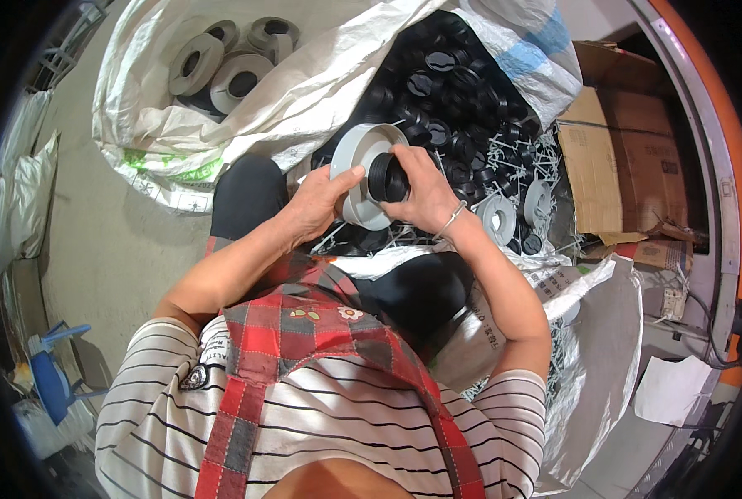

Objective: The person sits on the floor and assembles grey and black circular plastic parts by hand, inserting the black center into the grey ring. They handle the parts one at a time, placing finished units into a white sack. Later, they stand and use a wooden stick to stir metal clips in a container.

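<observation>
Between my hands, over my lap, is a round light-grey plastic ring (348, 150) with a wide rim. A black threaded plastic fitting (379, 177) sits at its centre. My left hand (323, 200) grips the ring's left side, thumb lying across its face. My right hand (426, 191) closes round the black fitting, thumb below and fingers above. Just beyond lies a heap of black round caps (462, 91) in an opened white woven sack. Thin pale plastic sticks and another grey ring (497, 218) lie near my right wrist.
A white woven sack (159, 141) at the far left holds several grey rings with dark centres (239, 83). Cardboard boxes (629, 158) stand at the right beside a metal frame. Another open sack (600, 349) lies by my right elbow. A blue plastic object (51, 387) is at the left.
</observation>
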The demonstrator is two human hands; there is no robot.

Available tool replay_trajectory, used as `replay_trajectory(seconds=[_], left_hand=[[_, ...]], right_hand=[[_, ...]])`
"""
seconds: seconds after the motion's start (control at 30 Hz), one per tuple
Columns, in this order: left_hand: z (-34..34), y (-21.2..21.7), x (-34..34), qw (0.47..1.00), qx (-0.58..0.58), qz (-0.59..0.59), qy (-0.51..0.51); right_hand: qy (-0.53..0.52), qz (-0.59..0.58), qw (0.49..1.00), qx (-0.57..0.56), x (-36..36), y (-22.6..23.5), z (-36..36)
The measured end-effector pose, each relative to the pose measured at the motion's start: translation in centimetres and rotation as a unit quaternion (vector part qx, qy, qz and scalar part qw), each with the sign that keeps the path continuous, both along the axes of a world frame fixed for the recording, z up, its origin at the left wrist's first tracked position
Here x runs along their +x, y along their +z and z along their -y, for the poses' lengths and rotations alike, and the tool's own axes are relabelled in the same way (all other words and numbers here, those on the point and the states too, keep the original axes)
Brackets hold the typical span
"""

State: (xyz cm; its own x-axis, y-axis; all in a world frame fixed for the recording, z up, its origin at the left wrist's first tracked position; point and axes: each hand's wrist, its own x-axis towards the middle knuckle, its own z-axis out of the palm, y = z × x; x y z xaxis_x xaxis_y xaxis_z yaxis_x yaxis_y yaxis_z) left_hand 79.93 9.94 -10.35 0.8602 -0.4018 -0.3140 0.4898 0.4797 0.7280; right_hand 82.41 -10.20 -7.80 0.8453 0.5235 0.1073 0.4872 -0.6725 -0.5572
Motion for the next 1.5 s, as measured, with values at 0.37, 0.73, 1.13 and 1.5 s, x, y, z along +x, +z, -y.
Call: replay_trajectory(seconds=[0.37,0.73,1.13,1.5], left_hand=[[-0.7,2.6,-3.1,0.999,-0.024,0.019,-0.009],[0.1,1.6,-3.3,0.932,0.221,0.288,-0.013],[-7.3,6.9,8.9,0.712,0.441,0.438,0.325],[-0.6,-3.5,7.5,0.757,0.544,0.351,0.086]], right_hand=[[-0.069,-0.061,0.995,0.030,-3.3,3.5,-1.7],[-0.135,-0.461,0.792,0.376,-2.8,-0.4,0.1],[-0.541,-0.195,0.799,-0.177,6.2,-14.9,29.7],[-0.574,-0.297,0.730,-0.223,3.4,-25.8,35.0]])
